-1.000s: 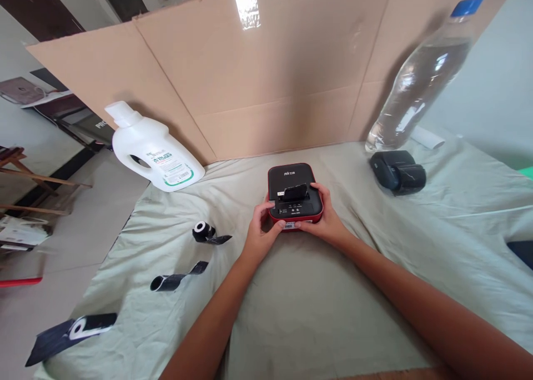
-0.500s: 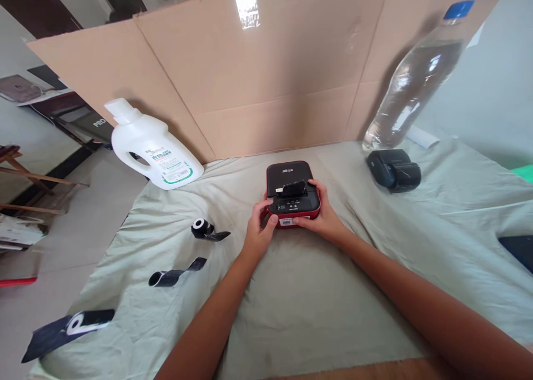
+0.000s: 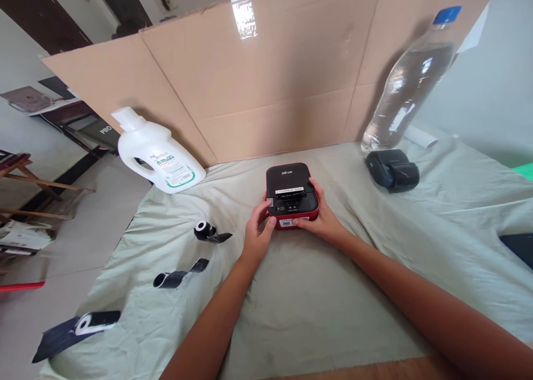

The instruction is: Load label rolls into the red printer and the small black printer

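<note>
A small black and red label printer (image 3: 287, 174) sits on the cloth-covered table, its lid down. My left hand (image 3: 259, 224) is closed round its near left corner, thumb at the front face. On the right side, my right hand (image 3: 321, 216) grips it with the thumb along the front over a white barcode sticker. A short black strip (image 3: 290, 195) shows at the slot across the top, just below a narrow white label. Fingers under the body are hidden.
To the left lie black paper rolls (image 3: 204, 230), a curled black strip (image 3: 169, 280) and another roll (image 3: 97, 321). A white detergent bottle (image 3: 160, 152), a tall clear bottle (image 3: 410, 85) and a black device (image 3: 391, 170) stand before a cardboard screen (image 3: 266, 80).
The black strip that stood up from the printer's slot now shows much lower, baring more of the white label. Both hands keep their hold. The view has shifted slightly.
</note>
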Demonstrator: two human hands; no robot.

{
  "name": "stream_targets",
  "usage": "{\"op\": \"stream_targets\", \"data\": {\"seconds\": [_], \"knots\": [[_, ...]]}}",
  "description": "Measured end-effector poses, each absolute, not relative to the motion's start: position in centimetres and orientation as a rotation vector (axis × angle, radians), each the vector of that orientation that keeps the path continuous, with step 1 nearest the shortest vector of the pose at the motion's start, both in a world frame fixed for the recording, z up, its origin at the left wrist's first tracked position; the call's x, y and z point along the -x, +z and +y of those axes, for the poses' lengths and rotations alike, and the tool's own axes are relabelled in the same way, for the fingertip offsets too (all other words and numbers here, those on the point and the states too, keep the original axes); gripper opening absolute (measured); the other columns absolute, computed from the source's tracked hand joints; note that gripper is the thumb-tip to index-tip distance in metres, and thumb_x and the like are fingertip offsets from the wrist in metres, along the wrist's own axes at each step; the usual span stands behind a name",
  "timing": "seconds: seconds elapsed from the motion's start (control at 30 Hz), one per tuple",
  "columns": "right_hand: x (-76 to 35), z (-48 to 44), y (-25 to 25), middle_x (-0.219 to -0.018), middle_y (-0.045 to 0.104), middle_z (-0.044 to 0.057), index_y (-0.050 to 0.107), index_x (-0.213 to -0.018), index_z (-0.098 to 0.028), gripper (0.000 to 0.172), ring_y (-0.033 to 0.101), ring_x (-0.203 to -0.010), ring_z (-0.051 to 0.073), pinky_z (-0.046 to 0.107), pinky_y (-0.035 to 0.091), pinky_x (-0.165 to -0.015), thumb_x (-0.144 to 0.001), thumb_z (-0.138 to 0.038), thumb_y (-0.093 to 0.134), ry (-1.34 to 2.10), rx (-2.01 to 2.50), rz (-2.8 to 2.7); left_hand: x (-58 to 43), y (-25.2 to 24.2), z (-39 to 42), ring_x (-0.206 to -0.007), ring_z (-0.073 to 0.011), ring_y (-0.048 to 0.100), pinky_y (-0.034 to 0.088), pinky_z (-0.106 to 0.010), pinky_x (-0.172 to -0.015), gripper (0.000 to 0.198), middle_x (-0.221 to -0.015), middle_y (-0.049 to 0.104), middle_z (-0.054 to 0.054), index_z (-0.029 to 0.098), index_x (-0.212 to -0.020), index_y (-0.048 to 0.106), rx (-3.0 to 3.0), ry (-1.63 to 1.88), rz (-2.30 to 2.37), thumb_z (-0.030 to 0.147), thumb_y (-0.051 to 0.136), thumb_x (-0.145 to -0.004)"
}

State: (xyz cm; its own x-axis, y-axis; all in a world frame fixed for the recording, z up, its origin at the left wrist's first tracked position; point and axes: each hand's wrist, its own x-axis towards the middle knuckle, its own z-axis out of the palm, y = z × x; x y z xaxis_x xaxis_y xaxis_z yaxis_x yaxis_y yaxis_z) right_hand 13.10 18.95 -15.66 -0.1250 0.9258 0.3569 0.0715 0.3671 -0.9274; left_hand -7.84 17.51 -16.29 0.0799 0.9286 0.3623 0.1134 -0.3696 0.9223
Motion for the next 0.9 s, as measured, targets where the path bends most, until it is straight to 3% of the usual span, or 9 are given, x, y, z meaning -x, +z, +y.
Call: {"op": "stream_targets", "data": {"seconds": [0.13, 0.33, 0.5, 0.7, 0.9], "knots": [[-13.2, 18.9, -15.7, -0.158, 0.034, 0.007, 0.012, -0.156, -0.040, 0.116, 0.036, -0.144, 0.033, 0.055, 0.028, -0.120, -0.066, -0.041, 0.087, 0.963, 0.969, -1.519, 7.7, -16.2, 17.7, -0.124, -0.0250, 0.059, 0.048, -0.041, -0.105, 0.041, -0.138, 0.058, -0.013, 0.022, -0.127, 0.057, -1.587, 1.374, 1.016, 0.045, 0.059, -0.093], [-13.2, 18.9, -15.9, -0.160, 0.030, 0.009, 0.009, -0.157, -0.036, 0.118, 0.035, -0.146, 0.031, 0.053, 0.028, -0.121, -0.068, -0.040, 0.086, 0.968, 0.970, -1.520, 7.7, -16.1, 18.3, -0.117, -0.0244, 0.062, 0.051, -0.040, -0.099, 0.037, -0.129, 0.063, -0.014, 0.021, -0.117, 0.057, -1.585, 1.348, 0.982, 0.048, 0.060, -0.091], [-13.2, 19.0, -16.0, -0.161, 0.029, 0.010, 0.007, -0.159, -0.033, 0.122, 0.032, -0.148, 0.030, 0.055, 0.027, -0.121, -0.067, -0.041, 0.086, 0.966, 0.985, -1.519, 7.8, -16.3, 18.3, -0.120, -0.0237, 0.061, 0.049, -0.040, -0.102, 0.040, -0.130, 0.063, -0.013, 0.021, -0.122, 0.056, -1.581, 1.351, 0.966, 0.048, 0.058, -0.093], [-13.1, 18.9, -15.6, -0.162, 0.027, 0.011, 0.001, -0.160, -0.032, 0.125, 0.033, -0.147, 0.029, 0.053, 0.026, -0.122, -0.068, -0.042, 0.085, 0.961, 0.977, -1.522, 8.0, -15.8, 17.5, -0.134, -0.0280, 0.051, 0.047, -0.041, -0.107, 0.045, -0.153, 0.045, -0.013, 0.023, -0.132, 0.057, -1.644, 1.361, 1.036, 0.046, 0.058, -0.093], [-13.2, 18.9, -15.9, -0.165, 0.023, 0.010, -0.003, -0.160, -0.031, 0.127, 0.028, -0.150, 0.030, 0.053, 0.020, -0.123, -0.068, -0.044, 0.085, 0.936, 1.011, -1.535, 8.0, -15.5, 17.1, -0.137, -0.0284, 0.048, 0.047, -0.040, -0.108, 0.049, -0.156, 0.042, -0.012, 0.022, -0.138, 0.055, -1.677, 1.357, 1.062, 0.044, 0.058, -0.094]]}}
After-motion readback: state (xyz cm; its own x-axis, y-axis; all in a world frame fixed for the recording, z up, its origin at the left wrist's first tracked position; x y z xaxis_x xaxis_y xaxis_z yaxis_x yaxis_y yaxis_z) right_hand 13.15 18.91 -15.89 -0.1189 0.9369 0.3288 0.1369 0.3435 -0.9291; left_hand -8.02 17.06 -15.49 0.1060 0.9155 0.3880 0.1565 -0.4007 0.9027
